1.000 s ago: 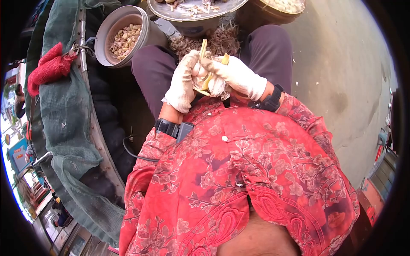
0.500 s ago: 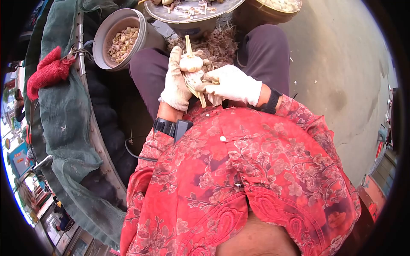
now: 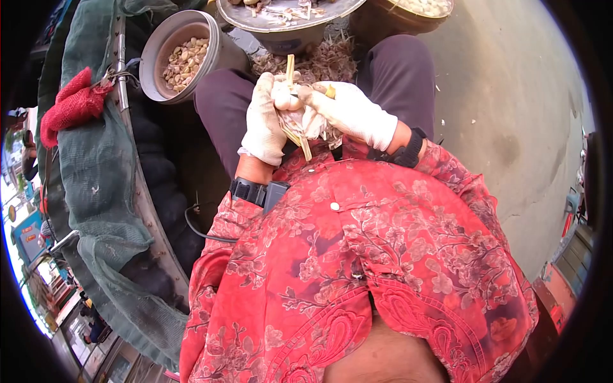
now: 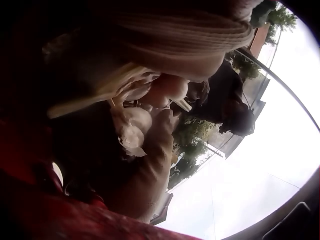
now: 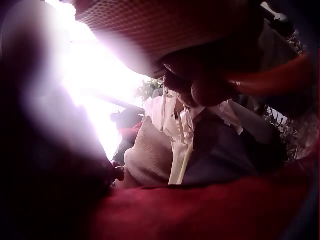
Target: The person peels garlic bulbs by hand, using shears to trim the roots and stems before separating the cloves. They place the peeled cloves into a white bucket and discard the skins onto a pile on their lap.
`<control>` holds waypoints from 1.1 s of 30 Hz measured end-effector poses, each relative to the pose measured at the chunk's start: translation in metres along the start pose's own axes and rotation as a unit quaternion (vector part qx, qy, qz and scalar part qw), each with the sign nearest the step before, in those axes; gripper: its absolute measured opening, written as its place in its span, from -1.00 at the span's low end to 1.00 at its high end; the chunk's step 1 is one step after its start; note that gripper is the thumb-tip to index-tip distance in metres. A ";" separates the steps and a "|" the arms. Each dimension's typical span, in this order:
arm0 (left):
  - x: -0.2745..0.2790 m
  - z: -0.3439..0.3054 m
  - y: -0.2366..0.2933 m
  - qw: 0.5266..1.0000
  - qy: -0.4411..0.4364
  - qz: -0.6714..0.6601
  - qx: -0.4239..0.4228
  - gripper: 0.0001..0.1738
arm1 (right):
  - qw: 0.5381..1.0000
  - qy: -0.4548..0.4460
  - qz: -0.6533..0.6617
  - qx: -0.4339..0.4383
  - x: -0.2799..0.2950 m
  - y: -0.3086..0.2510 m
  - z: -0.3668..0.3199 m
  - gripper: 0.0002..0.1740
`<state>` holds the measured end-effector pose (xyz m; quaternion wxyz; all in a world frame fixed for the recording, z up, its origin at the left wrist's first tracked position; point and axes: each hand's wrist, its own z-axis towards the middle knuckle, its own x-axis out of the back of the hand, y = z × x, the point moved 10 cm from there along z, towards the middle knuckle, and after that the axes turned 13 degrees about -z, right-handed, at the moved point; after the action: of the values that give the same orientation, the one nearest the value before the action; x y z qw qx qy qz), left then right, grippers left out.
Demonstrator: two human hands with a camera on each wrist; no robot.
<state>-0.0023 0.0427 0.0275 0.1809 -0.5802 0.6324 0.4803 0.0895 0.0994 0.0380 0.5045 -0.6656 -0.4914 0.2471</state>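
My gloved left hand (image 3: 263, 124) holds garlic bulbs (image 3: 285, 100), one with its dry stalk pointing up between the fingers. Lower in the same grip are loose papery skins (image 3: 299, 121) and another stalk angled down toward the shirt. The right hand (image 3: 357, 116), gloved too, curls round a small tool with a yellow handle (image 3: 331, 92), its thumb and fingertips right at the upper bulb. Most of that tool is hidden in the glove. Pale garlic (image 4: 170, 87) shows between both gloves in the left wrist view; split stalk and skin (image 5: 181, 145) hang in the right wrist view.
A white bucket (image 3: 149, 60) of peeled cloves stands beyond the left knee. Ahead is a broad metal basin (image 3: 300, 27) with garlic scraps, next to a container of pale cloves (image 3: 421, 7). Shed skins (image 3: 335, 57) pile between the legs; green netting (image 3: 99, 172) hangs left.
The right hand went from the bulbs down to the lower skins, then back up to the upper bulb. The yellow handle, out of sight half a second ago, shows again. The left hand keeps its hold.
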 end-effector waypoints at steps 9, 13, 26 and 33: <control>0.015 0.002 0.005 0.988 0.007 0.125 -0.087 -0.50 | 0.982 -0.040 0.180 -0.050 -0.013 -0.016 -0.017 -0.72; 0.009 -0.001 0.012 0.953 -0.003 0.264 -0.146 -0.54 | 0.981 -0.041 0.183 -0.052 -0.011 -0.017 -0.018 -0.72; -0.043 -0.031 0.032 0.782 -0.104 0.543 -0.288 -0.53 | 0.975 -0.089 0.176 -0.106 -0.019 -0.009 -0.022 -0.56; 0.011 -0.001 0.005 0.958 -0.019 0.269 -0.094 -0.58 | 0.977 -0.037 0.187 -0.101 -0.014 -0.022 -0.022 -0.60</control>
<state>-0.0098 0.0356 0.0214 0.0015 -0.3936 0.7139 0.5792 0.0934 0.0772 0.0639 0.3613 -0.7836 -0.3990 0.3103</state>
